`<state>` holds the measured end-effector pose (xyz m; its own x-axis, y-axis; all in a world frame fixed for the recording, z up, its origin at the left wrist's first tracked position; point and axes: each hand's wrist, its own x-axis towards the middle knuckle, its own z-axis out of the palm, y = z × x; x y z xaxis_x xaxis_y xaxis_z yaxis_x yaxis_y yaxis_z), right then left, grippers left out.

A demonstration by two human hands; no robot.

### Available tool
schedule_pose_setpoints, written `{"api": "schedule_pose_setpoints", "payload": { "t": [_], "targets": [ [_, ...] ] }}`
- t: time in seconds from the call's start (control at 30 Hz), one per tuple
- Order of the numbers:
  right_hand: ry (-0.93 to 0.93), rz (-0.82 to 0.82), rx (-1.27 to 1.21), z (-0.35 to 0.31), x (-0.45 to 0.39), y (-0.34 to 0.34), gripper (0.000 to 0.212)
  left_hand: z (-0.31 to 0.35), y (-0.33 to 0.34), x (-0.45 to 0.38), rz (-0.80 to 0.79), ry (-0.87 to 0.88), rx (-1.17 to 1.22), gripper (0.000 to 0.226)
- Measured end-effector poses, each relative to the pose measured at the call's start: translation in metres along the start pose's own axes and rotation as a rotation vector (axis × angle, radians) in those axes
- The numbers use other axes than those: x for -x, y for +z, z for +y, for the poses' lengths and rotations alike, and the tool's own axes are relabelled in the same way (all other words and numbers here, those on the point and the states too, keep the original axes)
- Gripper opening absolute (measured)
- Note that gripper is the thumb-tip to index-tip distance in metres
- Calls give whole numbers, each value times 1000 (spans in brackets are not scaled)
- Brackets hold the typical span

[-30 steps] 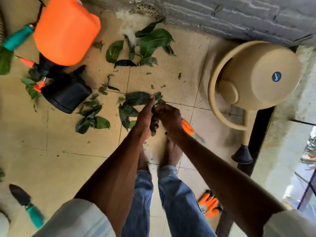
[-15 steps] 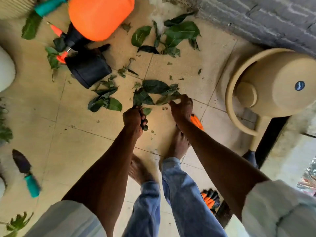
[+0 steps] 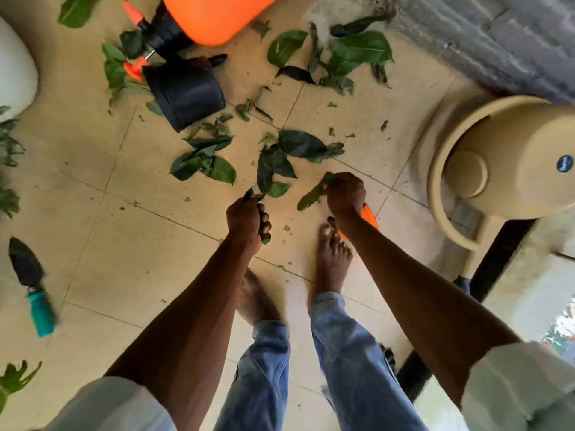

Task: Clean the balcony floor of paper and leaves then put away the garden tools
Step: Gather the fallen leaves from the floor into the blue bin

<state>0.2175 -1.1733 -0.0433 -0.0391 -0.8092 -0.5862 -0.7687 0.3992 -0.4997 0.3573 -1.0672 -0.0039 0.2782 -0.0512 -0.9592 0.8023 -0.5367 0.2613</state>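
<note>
— Fingers of the left hand (image 3: 247,216) are seen curled tight round a bunch of dark leaves, and a long leaf (image 3: 264,178) is pinched at the top of the fist. How is the right hand (image 3: 345,194) held?

— Its fingers are closed on one leaf (image 3: 311,195), pinched just above the tiled floor (image 3: 130,244). Only the head view is given. An orange object (image 3: 370,216) is partly hidden behind that wrist; what it is cannot be told.

— Where is open floor found?

— Bare tile is seen to the left of the feet, bounded at the left edge by a trowel (image 3: 29,281) with a teal handle. Scattered leaves (image 3: 205,157) are spread ahead of the hands, and a further cluster (image 3: 351,57) lies by the grey wall (image 3: 497,42) at the top right.

— And the containers?

— A black pot (image 3: 186,94) is tipped on its side near the top, touching an orange sprayer (image 3: 214,14); its inside cannot be seen. A beige watering can (image 3: 510,163) is stood at the right edge; its contents are not shown.
</note>
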Motion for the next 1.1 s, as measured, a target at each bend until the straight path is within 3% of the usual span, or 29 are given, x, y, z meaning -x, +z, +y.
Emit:
{"api": "schedule_pose_setpoints", "payload": {
  "t": [0.1,0.2,0.37,0.53,0.63,0.7,0.77,0.9,1.03,1.1],
  "targets": [
    [-234,-104,97,-19,-11,2,12,-2,2,0,3,-5,34,22],
    [-571,-135,414,-43,-34,18,14,-6,4,-6,2,-1,88,22],
    [-707,-307,751,-42,-57,40,20,-12,2,-20,0,11,179,20],
    [-781,-265,877,-31,-54,38,31,-17,4,-23,1,32,186,16],
    [-656,-168,584,-28,-45,26,26,-19,8,-18,-15,70,130,18],
    [-462,-77,217,-31,-28,20,16,-18,11,-12,-51,80,90,31],
    [-224,-87,-91,-38,-2,13,20,-15,16,-4,-105,34,39,47],
    [8,-386,-264,-40,50,9,19,-16,31,8,-236,-18,129,53],
    [-15,-598,-258,-31,59,10,13,-16,28,7,-70,-9,182,22],
    [-27,-684,-307,-25,47,5,15,-15,21,8,-24,18,180,22]
  ]
}}
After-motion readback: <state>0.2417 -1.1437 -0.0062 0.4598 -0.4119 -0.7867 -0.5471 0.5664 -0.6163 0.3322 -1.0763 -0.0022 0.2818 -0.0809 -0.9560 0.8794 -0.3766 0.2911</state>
